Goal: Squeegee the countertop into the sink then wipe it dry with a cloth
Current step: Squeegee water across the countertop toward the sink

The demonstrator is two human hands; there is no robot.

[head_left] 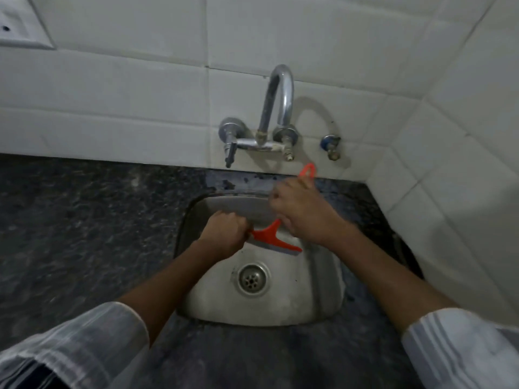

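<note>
A view straight down at a small steel sink [196, 220] set into a dark speckled stone table [84, 220], with white wall tiles [140, 88] behind and to the right.

At far left, the table stretches away dark and mottled. A pale switch plate [19, 21] sits on the wall in the top left corner.

Moving right, a forearm in a rolled white sleeve [84, 346] reaches up from the bottom edge. The left hand [224, 228] is over the sink's left half, curled into a tight fist. Its fingers [238, 220] are closed around the left end of the squeegee's blade; that end is hidden inside the fist.

The squeegee [269, 234] is bright orange plastic with a grey rubber blade along its lower edge. The blade bar [280, 247] runs from the left fist down and rightward, held in the air above the sink basin, just above the round drain [252, 279]. From the middle of the bar an orange handle rises up and to the right.

A chrome wall tap [276, 108] with a tall curved spout stands above the sink, with a smaller blue-collared valve [330, 146] to its right.

The right hand [303, 211] is over the sink's back right corner, fingers [283, 192] wrapped closed around the handle's middle, which they cover. The handle's looped orange tip [308, 172] sticks out beyond the knuckles, near the wall. The hand is slightly blurred. The right forearm runs down to a second white sleeve [455, 349] at the bottom right.
</note>
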